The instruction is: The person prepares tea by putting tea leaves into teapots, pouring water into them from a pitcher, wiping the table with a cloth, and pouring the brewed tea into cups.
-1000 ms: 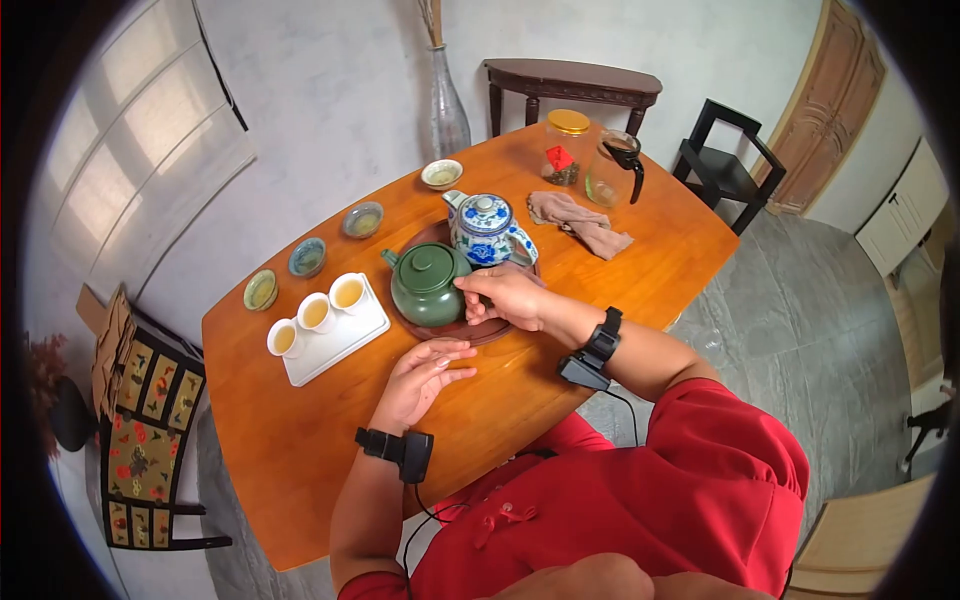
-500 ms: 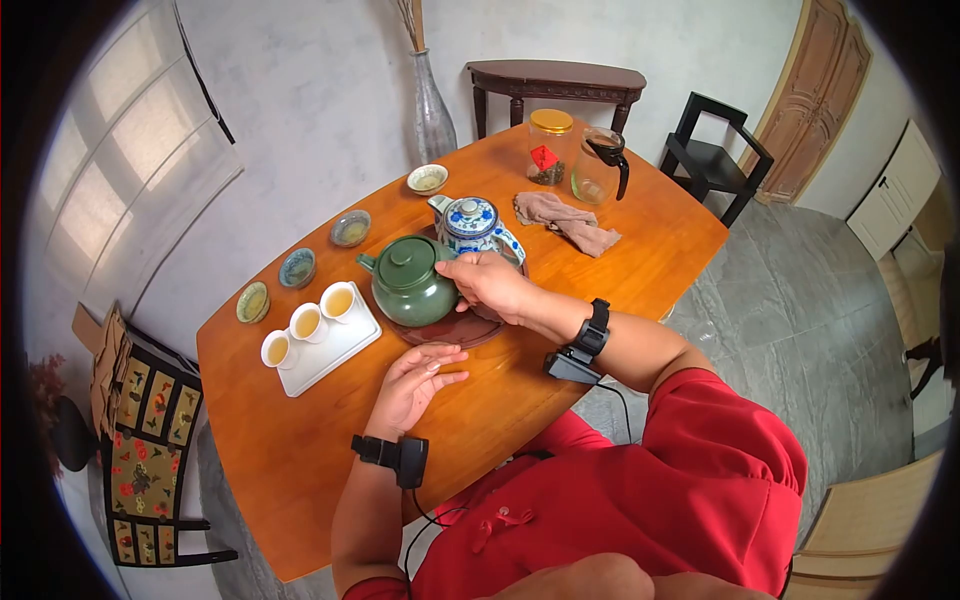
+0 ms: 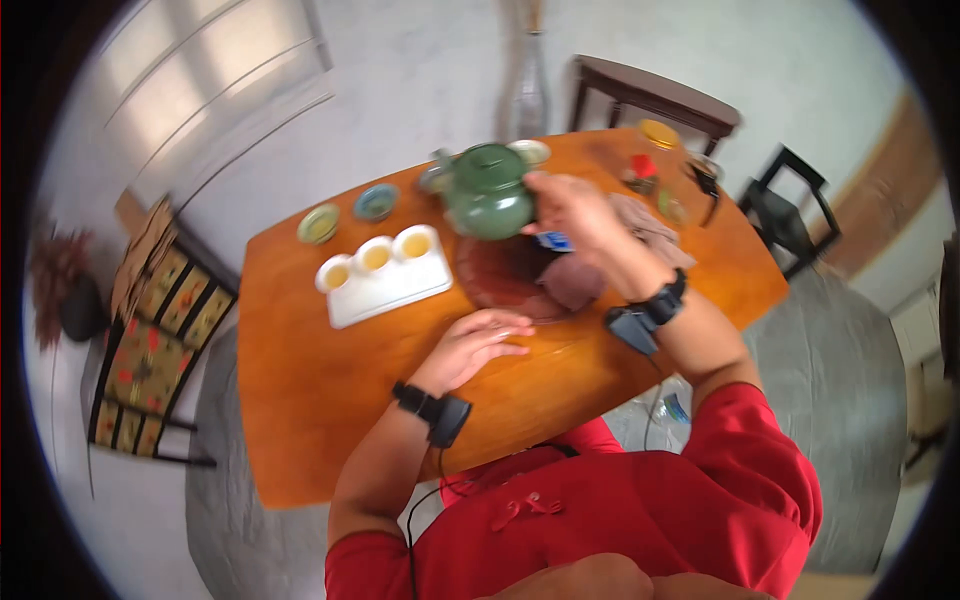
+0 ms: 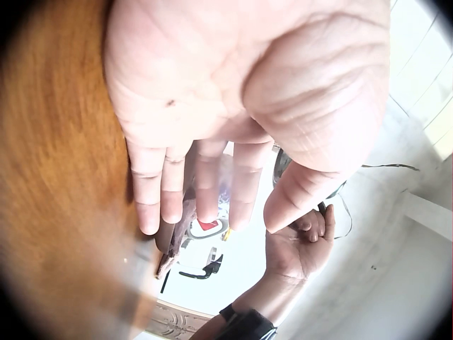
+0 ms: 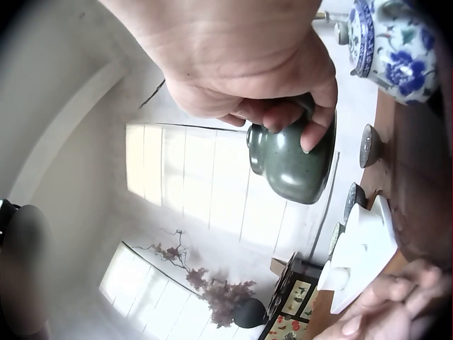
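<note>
My right hand [image 3: 575, 215] grips the handle of a green lidded teapot [image 3: 490, 195], raised over the far side of a round reddish-brown tray [image 3: 495, 285]. In the right wrist view the fingers curl round the handle, and the pot's body [image 5: 301, 166] hangs past them. A blue-and-white flowered teapot [image 5: 403, 67] is mostly hidden behind my right hand in the head view. My left hand [image 3: 475, 350] is low by the near side of the round tray, palm turned inward, fingers extended and holding nothing.
Left of the round tray, a white tray [image 3: 395, 298] carries three white cups of pale tea. Small bowls [image 3: 376, 202] line the far edge. At the right are a crumpled cloth [image 3: 645, 225], a yellow-lidded jar [image 3: 658, 135] and a glass jug with a black handle [image 3: 706, 188].
My right hand has lifted the green teapot off the round tray and carried it up and away from me. My left hand keeps its pose. The head view has swung.
</note>
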Demonstrator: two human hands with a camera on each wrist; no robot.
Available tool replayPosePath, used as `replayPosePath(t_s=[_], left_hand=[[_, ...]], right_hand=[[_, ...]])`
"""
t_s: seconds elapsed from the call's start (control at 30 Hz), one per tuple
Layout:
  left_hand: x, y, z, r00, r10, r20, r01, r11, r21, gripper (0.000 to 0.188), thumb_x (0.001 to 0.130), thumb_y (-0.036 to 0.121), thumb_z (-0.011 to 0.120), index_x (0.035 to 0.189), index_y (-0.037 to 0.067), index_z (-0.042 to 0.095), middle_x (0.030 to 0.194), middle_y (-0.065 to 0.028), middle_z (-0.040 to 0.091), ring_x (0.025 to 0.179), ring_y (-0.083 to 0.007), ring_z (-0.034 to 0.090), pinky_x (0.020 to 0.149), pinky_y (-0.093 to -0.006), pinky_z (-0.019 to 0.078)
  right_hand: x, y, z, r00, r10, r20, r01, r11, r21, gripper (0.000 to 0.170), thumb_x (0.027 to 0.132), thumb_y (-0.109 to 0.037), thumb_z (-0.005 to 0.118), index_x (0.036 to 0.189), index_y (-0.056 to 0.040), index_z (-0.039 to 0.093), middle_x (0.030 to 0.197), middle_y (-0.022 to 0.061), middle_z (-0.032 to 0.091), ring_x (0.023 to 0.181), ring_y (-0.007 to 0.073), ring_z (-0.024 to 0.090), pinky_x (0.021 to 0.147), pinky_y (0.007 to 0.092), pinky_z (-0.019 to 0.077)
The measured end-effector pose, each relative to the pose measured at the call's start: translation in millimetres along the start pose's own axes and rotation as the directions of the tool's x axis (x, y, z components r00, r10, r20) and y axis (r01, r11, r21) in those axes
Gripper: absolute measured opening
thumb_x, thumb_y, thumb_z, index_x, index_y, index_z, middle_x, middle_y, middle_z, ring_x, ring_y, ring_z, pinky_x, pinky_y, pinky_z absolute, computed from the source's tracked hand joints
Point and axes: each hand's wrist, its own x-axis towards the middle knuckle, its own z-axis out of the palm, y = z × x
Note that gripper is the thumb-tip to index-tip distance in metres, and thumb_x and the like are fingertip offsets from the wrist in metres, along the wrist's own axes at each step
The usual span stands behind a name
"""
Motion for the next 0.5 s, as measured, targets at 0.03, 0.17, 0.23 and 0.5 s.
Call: replayPosePath(t_s=[0.03,0.17,0.23,0.5], left_hand=[[-1.0,-0.7,-2.1,0.999,-0.016,0.035,0.017,1.0,-0.019,0.03,0.096,0.008,0.051,0.123,-0.004,0.055,0.128,-0.016,0.057,0.123,-0.0305,0.053,0.1,-0.0473,0.0469],[-0.4,-1.6,-3.5,1.0,-0.014,-0.018,0.015,1.0,0.003,0.029,0.097,0.009,0.051,0.123,-0.003,0.056,0.126,-0.0148,0.058,0.123,-0.0286,0.054,0.1,-0.046,0.0475],[0.6,-2.6,-4.4,0.999,-0.036,0.019,0.036,0.999,-0.033,0.026,0.097,0.009,0.053,0.121,-0.001,0.058,0.125,-0.0132,0.058,0.122,-0.0267,0.055,0.099,-0.0445,0.0487],[0.4,-1.3,-1.9,0.999,-0.05,-0.015,0.05,0.997,-0.056,0.022,0.096,0.009,0.056,0.116,0.001,0.06,0.124,-0.0114,0.059,0.12,-0.0249,0.056,0.097,-0.0433,0.05]], right_hand=[[6.7,-2.0,-1.5,0.999,0.006,0.039,-0.006,1.0,-0.007,0.037,0.092,-0.03,0.065,0.064,-0.0128,0.048,0.056,-0.0034,0.041,0.046,0.009,0.042,0.057,0.0316,0.0544],[25.0,-9.8,3.3,0.999,0.04,0.028,-0.039,0.999,-0.021,0.034,0.093,-0.03,0.062,0.068,-0.0138,0.046,0.056,-0.0044,0.036,0.049,0.0093,0.04,0.06,0.0332,0.0536],[33.5,-10.2,7.9,0.998,0.061,0.03,-0.06,0.998,-0.035,0.033,0.093,-0.03,0.061,0.069,-0.0141,0.045,0.057,-0.0046,0.035,0.05,0.0094,0.039,0.061,0.0335,0.0533],[63.7,0.6,25.1,0.986,0.157,-0.053,-0.163,0.977,-0.136,0.033,0.094,-0.031,0.06,0.069,-0.0166,0.044,0.058,-0.0065,0.028,0.051,0.0088,0.033,0.064,0.0345,0.0509]])
